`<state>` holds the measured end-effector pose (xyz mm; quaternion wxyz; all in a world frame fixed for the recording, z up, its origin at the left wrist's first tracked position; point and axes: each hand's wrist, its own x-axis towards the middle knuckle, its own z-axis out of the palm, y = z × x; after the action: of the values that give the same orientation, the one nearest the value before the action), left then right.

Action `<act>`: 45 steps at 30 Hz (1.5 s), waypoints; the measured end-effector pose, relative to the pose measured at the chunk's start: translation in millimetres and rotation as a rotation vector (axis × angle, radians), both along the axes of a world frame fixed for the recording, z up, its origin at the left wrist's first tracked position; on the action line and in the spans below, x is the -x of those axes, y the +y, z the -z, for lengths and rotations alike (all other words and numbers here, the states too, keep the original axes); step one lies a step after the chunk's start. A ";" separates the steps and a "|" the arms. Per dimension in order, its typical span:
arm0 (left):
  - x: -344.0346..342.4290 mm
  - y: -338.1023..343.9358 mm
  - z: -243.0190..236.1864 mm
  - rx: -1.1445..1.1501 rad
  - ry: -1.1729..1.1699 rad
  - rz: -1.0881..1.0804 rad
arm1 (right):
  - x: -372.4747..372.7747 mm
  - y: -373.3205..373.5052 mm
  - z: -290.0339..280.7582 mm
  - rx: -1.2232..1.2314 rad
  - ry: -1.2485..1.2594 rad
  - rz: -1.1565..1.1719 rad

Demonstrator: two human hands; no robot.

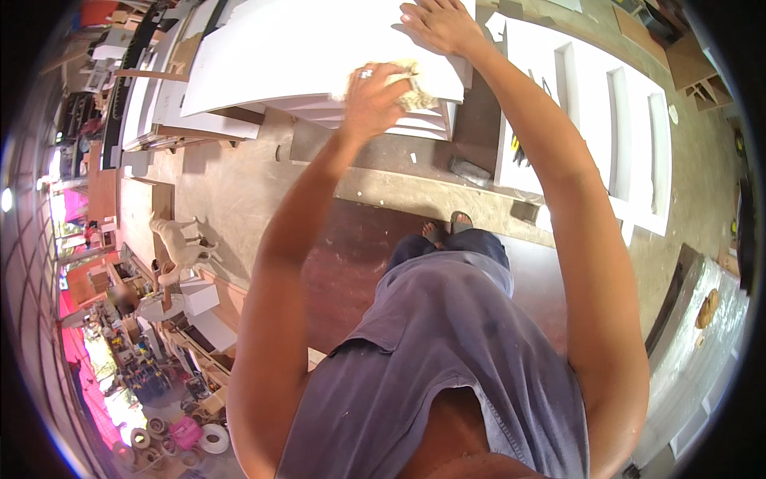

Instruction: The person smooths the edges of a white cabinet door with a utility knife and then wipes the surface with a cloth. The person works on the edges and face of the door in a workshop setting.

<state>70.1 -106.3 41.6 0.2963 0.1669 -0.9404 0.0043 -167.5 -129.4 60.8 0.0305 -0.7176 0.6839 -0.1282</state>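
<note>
A large white panel [279, 56] spans the top of the view, its near edge facing me. My left hand [375, 102] is closed on a crumpled pale yellow rag [416, 86] and presses it to the panel close to that edge. Further up and to the right, my right hand [444, 27] rests palm down on the same white surface. Its fingers are stretched out, and nothing shows in them. Below the panel's edge, white slats [423, 124] are partly visible.
On the right lies a white frame with long recesses [590, 120], with yellow-and-black hand tools [517, 149] on it. A dark block [471, 171] sits near my feet. A pale dog [182, 239] stands at left. Plastic-wrapped material [702, 351] lies at far right.
</note>
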 end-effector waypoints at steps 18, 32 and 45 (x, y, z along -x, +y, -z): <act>-274.0 -201.9 51.4 -0.043 -0.153 -0.995 | -11.0 -5.7 -11.4 0.053 0.186 -0.040; -254.4 -201.3 12.2 -0.470 0.468 -1.029 | -144.7 -133.6 -6.0 -0.017 -0.072 0.381; -375.5 -307.9 22.7 -0.519 0.793 -1.331 | -189.4 -143.9 -8.3 -0.137 0.190 0.365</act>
<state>445.5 -414.2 18.9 0.4943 0.7430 -0.4405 -0.0977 21.9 -273.3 69.1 -0.0089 -0.5870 0.8093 -0.0166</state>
